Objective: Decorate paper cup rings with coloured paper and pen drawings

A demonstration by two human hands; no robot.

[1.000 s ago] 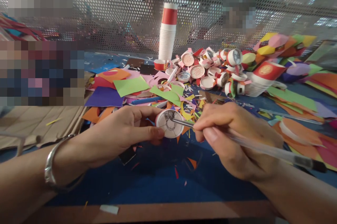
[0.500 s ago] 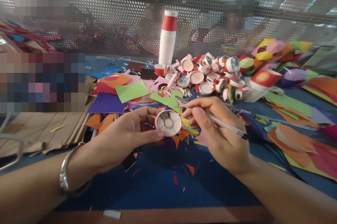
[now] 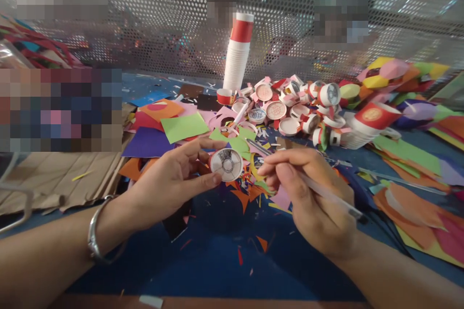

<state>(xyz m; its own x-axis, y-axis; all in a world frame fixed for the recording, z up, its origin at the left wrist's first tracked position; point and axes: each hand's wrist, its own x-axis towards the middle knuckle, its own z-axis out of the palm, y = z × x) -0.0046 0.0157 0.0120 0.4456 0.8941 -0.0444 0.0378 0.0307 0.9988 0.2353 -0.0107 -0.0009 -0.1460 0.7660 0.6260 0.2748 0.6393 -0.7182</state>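
Note:
Between the thumb and fingers of my left hand (image 3: 181, 178) is a cut-down paper cup bottom (image 3: 226, 165), its round white face turned toward me. Black pen lines on it form a small inner ring with spokes, and one upper section is filled in dark. A silver bangle circles my left wrist. My right hand (image 3: 311, 193) is closed around a clear-barrelled pen (image 3: 328, 194), whose tip points up and left, apart from the cup bottom. Under and behind both hands lie coloured paper scraps (image 3: 241, 195).
A tall stack of paper cups (image 3: 236, 57) stands at the back. Right of it are many cut cup bottoms (image 3: 276, 110) and a tilted cup stack (image 3: 373, 120). Coloured sheets (image 3: 184, 126) and cardboard (image 3: 68, 173) lie left, more paper (image 3: 416, 212) right. A perforated metal screen (image 3: 163, 23) rises behind.
My right hand and the pen have shifted right and slightly down, away from the cup bottom. The cup bottom has moved slightly left and up in view. The camera view has tilted a little.

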